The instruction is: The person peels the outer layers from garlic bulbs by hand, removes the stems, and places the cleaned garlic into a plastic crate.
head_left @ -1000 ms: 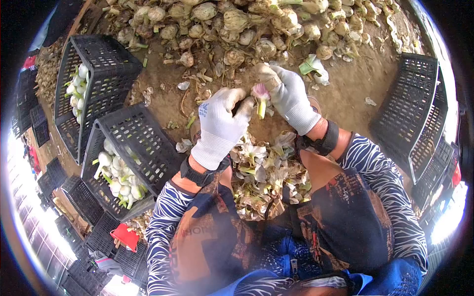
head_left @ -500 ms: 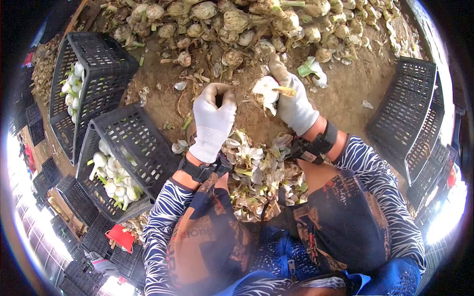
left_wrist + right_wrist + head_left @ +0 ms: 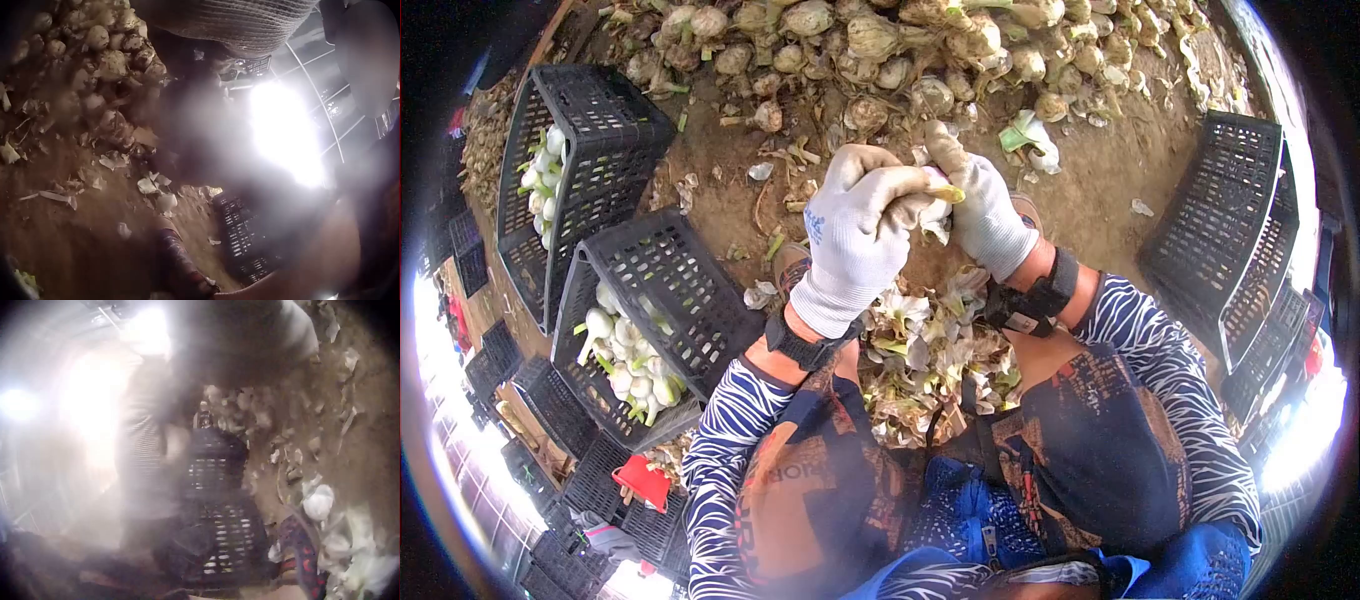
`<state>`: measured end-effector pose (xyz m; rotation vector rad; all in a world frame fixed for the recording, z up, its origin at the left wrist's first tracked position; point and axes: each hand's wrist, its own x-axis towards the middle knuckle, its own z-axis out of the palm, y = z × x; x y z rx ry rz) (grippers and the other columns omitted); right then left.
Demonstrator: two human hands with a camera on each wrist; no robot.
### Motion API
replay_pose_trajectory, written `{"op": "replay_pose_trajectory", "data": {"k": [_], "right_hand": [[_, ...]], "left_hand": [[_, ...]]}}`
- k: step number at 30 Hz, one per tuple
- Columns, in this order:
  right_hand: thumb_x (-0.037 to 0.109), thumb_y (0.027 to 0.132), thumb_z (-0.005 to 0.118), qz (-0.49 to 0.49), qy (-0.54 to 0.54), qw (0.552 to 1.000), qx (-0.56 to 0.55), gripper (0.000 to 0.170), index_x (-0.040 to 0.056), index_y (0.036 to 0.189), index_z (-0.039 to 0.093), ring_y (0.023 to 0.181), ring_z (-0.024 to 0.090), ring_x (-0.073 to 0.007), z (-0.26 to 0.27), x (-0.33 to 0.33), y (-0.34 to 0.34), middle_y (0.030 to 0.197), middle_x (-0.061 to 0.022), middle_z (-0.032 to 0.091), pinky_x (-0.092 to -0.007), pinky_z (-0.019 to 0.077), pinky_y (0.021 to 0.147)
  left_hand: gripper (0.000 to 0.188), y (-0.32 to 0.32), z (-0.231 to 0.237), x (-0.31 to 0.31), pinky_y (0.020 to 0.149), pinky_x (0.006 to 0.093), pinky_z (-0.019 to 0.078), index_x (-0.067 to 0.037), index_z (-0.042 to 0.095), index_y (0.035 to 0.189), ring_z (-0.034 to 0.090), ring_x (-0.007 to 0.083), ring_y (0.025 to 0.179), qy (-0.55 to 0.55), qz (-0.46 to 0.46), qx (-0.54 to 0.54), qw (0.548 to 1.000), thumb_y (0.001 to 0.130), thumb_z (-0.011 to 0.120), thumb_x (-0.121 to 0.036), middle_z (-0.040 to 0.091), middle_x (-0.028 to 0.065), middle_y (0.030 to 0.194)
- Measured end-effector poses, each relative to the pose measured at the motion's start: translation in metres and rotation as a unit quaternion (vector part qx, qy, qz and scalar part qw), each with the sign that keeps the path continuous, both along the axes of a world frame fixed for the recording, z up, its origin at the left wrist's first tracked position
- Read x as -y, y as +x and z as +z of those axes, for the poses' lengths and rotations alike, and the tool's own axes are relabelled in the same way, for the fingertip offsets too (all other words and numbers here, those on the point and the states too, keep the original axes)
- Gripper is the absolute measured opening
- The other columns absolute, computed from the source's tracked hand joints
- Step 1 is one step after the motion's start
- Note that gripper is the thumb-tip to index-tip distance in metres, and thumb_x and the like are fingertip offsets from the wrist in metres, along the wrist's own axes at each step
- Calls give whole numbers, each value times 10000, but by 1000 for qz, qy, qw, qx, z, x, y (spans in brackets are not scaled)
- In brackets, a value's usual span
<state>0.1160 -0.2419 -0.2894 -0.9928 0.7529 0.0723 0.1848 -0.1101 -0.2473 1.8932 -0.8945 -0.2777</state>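
Note:
Both hands wear light knit gloves with soiled fingers and meet over the ground in the head view. My right hand [image 3: 985,210] holds a garlic bulb [image 3: 940,226], mostly hidden behind the fingers, with its yellowish cut stem [image 3: 947,193] poking out. Fingers of my left hand [image 3: 855,230] are bent and pinch the bulb's near side beside that stem. Loose garlic skins [image 3: 920,345] lie heaped between the legs, below the hands. Both wrist views are hazy with glare, and the bulb is not discernible there.
A big pile of unpeeled garlic [image 3: 870,70] spreads ahead. At left, a tilted black crate [image 3: 690,290] holds cleaned white bulbs [image 3: 635,365]; another crate [image 3: 615,120] stands behind it. A black crate [image 3: 1215,220] leans at right. A red object [image 3: 643,482] lies lower left.
The bulb was turned in the right hand, its stem swinging from pointing down to pointing right. My left hand drew away to the left, then came back and took hold at the bulb.

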Motion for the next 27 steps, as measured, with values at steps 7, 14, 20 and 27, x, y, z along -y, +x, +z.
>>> {"op": "replay_pose_trajectory", "data": {"k": [7,14,20,27], "right_hand": [[461,956,485,-81,138,986,44,424,89,811,628,563,561,-92,0,0,5,676,10,611,-226,435,513],[420,964,483,-110,220,967,68,388,82,838,626,570,588,-138,8,12,6,721,-11,639,-266,476,531],[458,935,527,42,-142,988,29,488,25,756,665,576,562,-87,20,28,14,597,-10,586,-270,448,530],[485,923,500,295,-441,844,-83,495,46,786,684,723,656,-318,37,30,30,695,-173,650,-392,506,675]], "left_hand": [[210,-1,-6,2,603,277,479,-69,636,886,584,194,734,-65,59,49,995,729,668,66,558,88,885],[156,-6,-15,-10,644,336,481,-54,620,846,585,263,750,-14,21,75,997,717,675,12,559,116,861],[415,7,-16,-28,730,325,507,-69,587,1120,622,232,867,146,-85,-115,979,721,582,46,582,131,1078],[948,34,12,-14,845,317,513,-115,233,1472,571,221,1044,77,-99,-234,964,712,759,-325,431,188,1363]]}}
